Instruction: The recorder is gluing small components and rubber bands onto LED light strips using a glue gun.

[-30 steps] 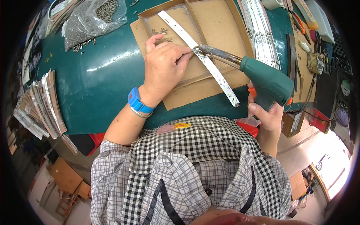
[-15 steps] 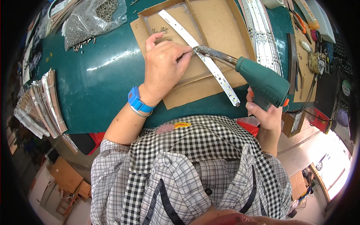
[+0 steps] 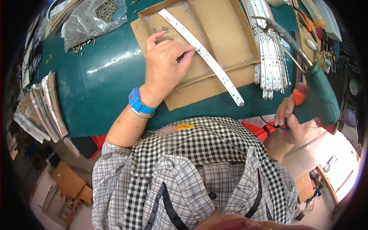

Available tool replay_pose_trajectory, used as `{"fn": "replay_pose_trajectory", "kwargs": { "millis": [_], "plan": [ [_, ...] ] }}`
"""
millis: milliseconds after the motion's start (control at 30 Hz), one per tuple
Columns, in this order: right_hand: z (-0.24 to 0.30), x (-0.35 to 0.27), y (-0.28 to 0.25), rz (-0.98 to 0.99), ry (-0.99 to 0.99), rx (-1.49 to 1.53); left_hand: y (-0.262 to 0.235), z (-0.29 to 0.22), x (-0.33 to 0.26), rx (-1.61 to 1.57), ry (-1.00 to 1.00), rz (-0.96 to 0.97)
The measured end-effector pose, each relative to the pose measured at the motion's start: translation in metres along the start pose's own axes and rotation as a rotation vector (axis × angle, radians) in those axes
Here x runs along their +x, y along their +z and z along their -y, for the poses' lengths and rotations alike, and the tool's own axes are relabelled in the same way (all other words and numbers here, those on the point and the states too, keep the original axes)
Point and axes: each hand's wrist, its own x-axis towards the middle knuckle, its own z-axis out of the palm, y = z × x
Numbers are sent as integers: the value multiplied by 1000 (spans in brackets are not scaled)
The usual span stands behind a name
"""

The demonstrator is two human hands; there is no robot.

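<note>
Left hand (image 3: 165, 65) fingers pressing white strip (image 3: 203, 55) (on cardboard tray (image 3: 226, 34)), right hand (image 3: 289, 117) gripping green screwdriver (image 3: 318, 96)

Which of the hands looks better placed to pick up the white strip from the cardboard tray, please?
Probably the left hand: its fingertips already rest on the white strip in the cardboard tray. The right hand is off the table edge, gripping the green power screwdriver.

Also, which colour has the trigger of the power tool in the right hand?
Orange, on a green electric screwdriver in the right hand. Head view shows it.
</note>
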Motion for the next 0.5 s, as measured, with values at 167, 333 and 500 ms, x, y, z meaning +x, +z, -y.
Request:
{"fn": "replay_pose_trajectory", "kwargs": {
  "millis": [167,333,500],
  "plan": [
    [7,3,-16,57,-73,-51,-1,-1,2,-10,-8,12],
    [6,6,-16,-22,-74,-29,-5,-3,1,-68,-62,26],
    [6,4,-18,-19,-48,-27,-10,-3,3,-20,-74,72]
  ]
}}
